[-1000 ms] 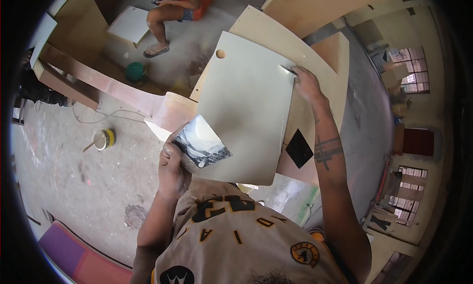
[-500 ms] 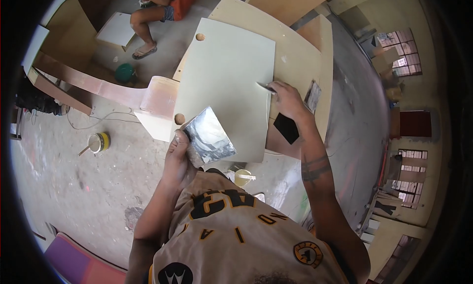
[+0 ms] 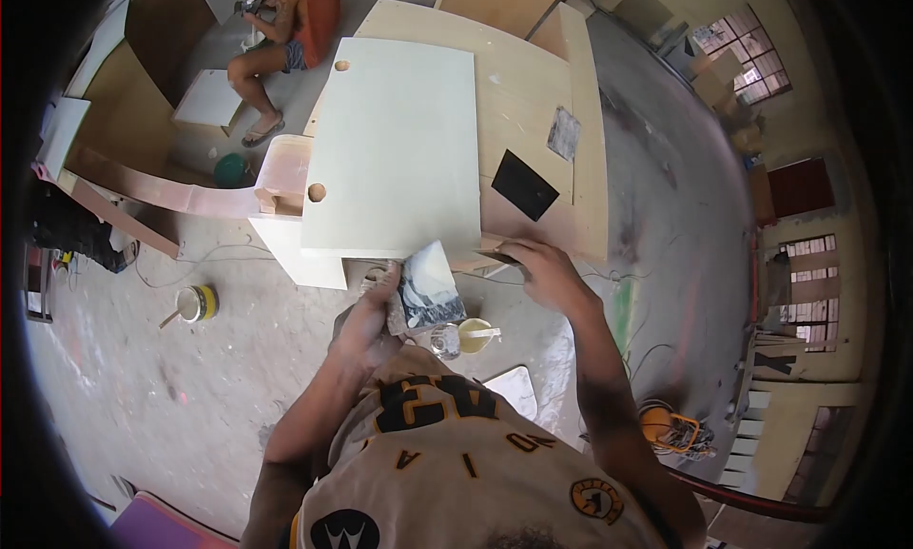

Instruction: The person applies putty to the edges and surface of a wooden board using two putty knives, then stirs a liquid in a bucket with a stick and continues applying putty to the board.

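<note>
Head view: white panel (image 3: 395,149) lies flat on the pale wooden worktop (image 3: 533,73), 2 round holes along its left edge.
Left hand (image 3: 369,313): closed around the lower left edge of 1 square plate (image 3: 430,287), which is smeared with white and dark grey.
Square plate: tilted, at the near edge of the white panel; whether they touch, I cannot tell.
Right hand (image 3: 550,275): fingers closed on 1 thin blade (image 3: 496,256).
Thin blade: just beside the panel's near right corner, pointing left; contact with the panel is unclear.
Black sheet (image 3: 525,185): flat on the worktop, right of the panel.
Grey sheet (image 3: 564,133): smudged, on the worktop, right of the black sheet and a little farther off.
Pale yellow tub (image 3: 477,336): low down between the forearms, a light stick across its top.
Yellow-banded can (image 3: 198,303): on the floor to the left, 1 stick leaning out.
Green bucket (image 3: 230,170): on the floor, far left.
Other person (image 3: 290,26): seated at the far left in an orange top, hands at a dark object, well apart from these 2 hands.
</note>
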### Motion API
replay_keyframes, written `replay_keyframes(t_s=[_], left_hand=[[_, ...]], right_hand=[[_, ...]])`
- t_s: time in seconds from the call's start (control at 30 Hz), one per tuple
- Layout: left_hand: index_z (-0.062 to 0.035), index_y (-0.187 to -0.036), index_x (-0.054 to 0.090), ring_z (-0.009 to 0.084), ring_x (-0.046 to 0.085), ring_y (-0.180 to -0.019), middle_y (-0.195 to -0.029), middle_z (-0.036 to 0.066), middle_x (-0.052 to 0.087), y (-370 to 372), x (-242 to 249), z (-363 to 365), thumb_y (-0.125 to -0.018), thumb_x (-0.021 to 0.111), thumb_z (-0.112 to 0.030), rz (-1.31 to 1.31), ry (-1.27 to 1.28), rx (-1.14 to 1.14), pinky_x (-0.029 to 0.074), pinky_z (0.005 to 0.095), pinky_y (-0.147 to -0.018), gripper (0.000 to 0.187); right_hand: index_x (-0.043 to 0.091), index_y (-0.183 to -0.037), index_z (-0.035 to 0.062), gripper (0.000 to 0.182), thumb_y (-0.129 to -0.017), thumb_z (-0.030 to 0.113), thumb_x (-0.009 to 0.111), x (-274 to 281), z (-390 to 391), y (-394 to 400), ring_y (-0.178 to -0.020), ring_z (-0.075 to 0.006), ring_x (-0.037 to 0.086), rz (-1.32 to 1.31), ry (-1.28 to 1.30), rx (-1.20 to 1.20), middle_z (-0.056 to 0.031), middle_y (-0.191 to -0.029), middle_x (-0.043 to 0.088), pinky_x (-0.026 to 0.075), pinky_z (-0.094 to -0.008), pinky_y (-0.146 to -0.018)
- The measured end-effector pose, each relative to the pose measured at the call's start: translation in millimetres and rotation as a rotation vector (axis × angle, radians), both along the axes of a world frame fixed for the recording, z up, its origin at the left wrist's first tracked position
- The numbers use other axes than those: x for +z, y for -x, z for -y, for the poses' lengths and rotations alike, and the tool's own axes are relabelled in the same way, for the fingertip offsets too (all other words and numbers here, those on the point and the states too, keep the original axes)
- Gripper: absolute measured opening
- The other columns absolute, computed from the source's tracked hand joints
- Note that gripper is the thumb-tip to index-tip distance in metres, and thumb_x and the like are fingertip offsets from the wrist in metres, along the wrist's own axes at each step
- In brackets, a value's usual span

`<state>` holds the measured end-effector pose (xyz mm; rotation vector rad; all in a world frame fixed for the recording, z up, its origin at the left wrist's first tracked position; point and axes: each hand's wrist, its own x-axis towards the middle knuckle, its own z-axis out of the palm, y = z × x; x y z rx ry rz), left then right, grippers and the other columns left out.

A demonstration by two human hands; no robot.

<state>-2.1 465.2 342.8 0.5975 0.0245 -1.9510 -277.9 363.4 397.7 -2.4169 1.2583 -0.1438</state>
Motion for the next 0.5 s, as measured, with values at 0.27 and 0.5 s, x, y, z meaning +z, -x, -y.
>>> replay_keyframes(t_s=[0.27, 0.5], left_hand=[[-0.0051, -0.128, 0.057, 0.0184, 0.072, -0.095, -0.112, 0.007, 0.071, 40.4, 4.8, 0.4, -0.106, 0.047, -0.034, -0.098, 0.025, -0.279, 0.061, 0.0342, -0.082, 0.037], [-0.001, -0.13, 0.053, 0.0191, 0.07, -0.1, -0.116, 0.011, 0.068, 26.2, 18.0, 16.2, -0.104, 0.054, -0.025, 0.057, 0.148, -0.016, 0.058, 0.035, -0.088, 0.036]], right_hand=[[0.062, -0.127, 0.0005, 0.052, -0.077, -0.01, 0.071, 36.5, -102.6, -10.9, -0.127, -0.0405, 0.056, 0.694, 0.222, 0.106, -0.0196, -0.137, 0.058, 0.048, -0.046, -0.105], [0.06, -0.129, 0.0022, 0.052, -0.078, -0.002, 0.068, 21.9, -86.3, -28.5, -0.133, -0.0403, 0.048, 0.362, 0.335, 0.134, -0.0159, -0.139, 0.05, 0.045, -0.0501, -0.109]])
